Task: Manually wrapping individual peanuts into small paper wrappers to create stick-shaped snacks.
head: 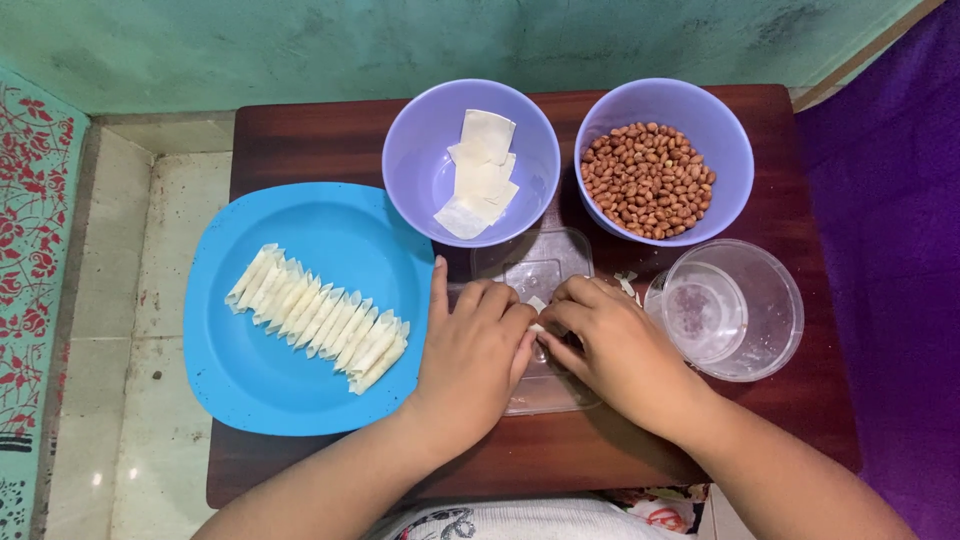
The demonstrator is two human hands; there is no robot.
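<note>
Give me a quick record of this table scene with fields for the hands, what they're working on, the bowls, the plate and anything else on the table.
left hand: fingers curled onto a small pale wrapper piece, meeting the right hand
right hand: fingertips on the same piece
work surface: clear plastic lid lying flat under both hands
left purple bowl: a few square pale wrappers
right purple bowl: peanuts with skins
blue plate: row of rolled wrappers, overlapping diagonally
clear round container: right of the hands, holds a little liquid
table: dark brown wood

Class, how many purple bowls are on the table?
2: the bowl of wrappers at top centre, and the bowl of peanuts to its right. None seems hidden.
</note>
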